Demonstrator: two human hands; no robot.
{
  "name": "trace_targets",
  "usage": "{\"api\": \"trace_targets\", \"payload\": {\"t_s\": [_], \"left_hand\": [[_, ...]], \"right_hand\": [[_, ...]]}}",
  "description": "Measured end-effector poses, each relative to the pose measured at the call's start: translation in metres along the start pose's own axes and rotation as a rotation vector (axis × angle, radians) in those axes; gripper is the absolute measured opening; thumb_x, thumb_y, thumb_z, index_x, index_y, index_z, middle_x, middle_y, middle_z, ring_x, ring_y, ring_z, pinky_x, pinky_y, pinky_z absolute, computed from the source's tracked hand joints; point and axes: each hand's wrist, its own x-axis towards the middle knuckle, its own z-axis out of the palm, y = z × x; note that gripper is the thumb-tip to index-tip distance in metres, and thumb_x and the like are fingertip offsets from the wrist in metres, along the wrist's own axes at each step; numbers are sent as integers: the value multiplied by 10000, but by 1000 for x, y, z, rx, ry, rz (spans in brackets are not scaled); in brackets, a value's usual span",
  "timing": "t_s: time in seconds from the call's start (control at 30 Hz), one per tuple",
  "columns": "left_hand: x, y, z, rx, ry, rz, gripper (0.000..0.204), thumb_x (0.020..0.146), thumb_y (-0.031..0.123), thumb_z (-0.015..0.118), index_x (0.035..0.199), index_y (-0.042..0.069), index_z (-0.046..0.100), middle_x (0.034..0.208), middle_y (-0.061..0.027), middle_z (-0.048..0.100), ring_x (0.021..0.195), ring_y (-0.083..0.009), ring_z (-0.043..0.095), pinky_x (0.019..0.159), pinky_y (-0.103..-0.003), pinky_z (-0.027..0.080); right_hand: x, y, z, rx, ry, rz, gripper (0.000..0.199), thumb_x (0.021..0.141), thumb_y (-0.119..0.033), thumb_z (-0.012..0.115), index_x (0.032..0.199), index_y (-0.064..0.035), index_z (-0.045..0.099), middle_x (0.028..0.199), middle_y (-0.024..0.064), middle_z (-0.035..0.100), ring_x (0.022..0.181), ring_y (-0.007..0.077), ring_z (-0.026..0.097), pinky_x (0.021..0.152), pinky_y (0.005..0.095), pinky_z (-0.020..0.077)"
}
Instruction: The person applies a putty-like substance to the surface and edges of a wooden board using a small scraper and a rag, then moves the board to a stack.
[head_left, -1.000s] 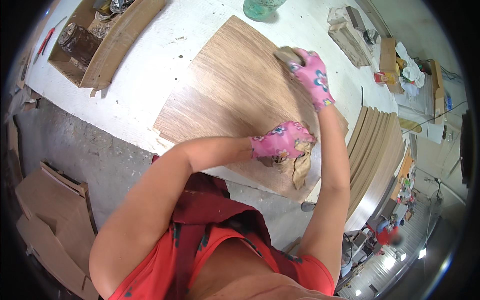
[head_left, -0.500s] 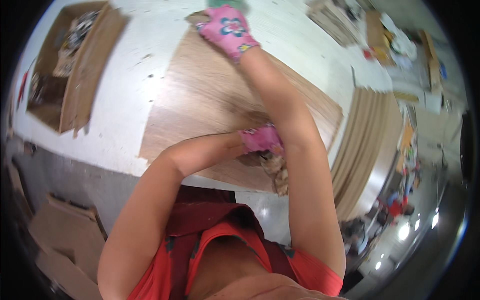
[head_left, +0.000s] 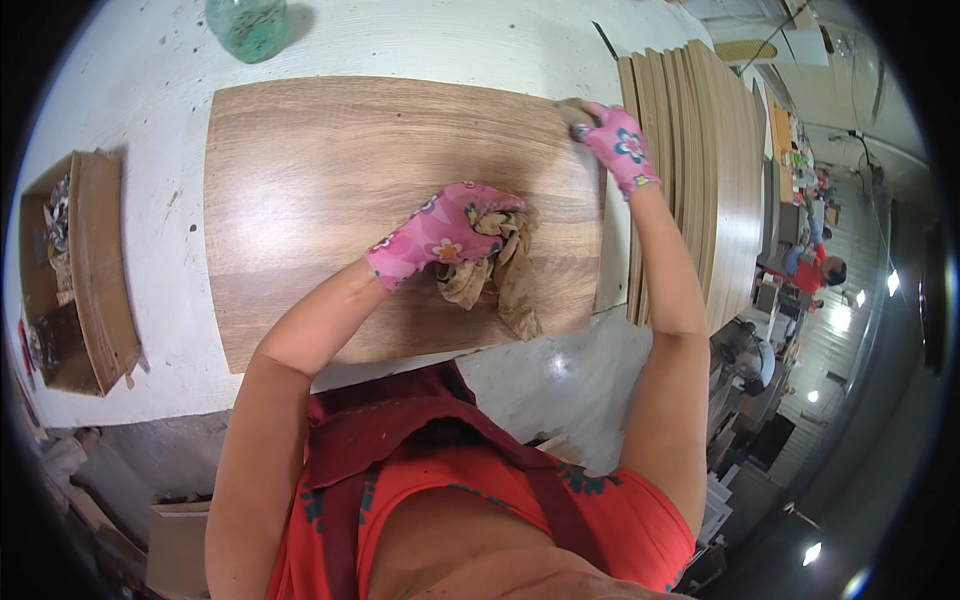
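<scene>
A wood-grain board [head_left: 300, 200] lies flat on the white table in front of me. My left hand [head_left: 445, 228], in a pink flowered glove, is closed around a crumpled brown rag [head_left: 510, 265] over the middle of the board. Loose folds of the rag hang toward the near edge. My right hand [head_left: 618, 145], gloved alike, is at the board's far right corner with its fingers curled. A grey-brown patch shows at those fingertips; whether it is a small pad or the glove's dirty fingers, I cannot make out.
Right of the board stands a stack of similar boards [head_left: 690, 190]. A cardboard box [head_left: 105, 270] with scraps in it sits at the left on the table [head_left: 170, 130]. A greenish see-through container [head_left: 248, 28] stands beyond the board. Another person in red [head_left: 812, 268] is far off at right.
The board now lies squarer to me. My right hand has come from the far side to the right corner; my left hand has moved left, out from beneath the right arm, with the rag.
</scene>
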Motion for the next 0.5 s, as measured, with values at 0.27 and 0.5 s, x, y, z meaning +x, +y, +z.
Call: {"api": "trace_targets", "payload": {"t_s": [0.27,0.5], "left_hand": [[1,10,-2,69,-84,-116,514,719,-36,700,1224,30,626,1225,-107,644,1151,-208,583,1012,-315,434],[5,15,-7,175,-118,-6,591,685,14,700,1268,29,609,1214,-126,644,1152,-262,570,1038,-338,407]], "right_hand": [[-15,-6,-8,151,89,-18,336,895,-304,596,1157,-110,675,948,127,710,846,247,675,896,369,511],[0,-141,54,149,84,-427,376,890,-299,529,1189,-78,586,875,107,649,915,239,622,894,376,533]]}}
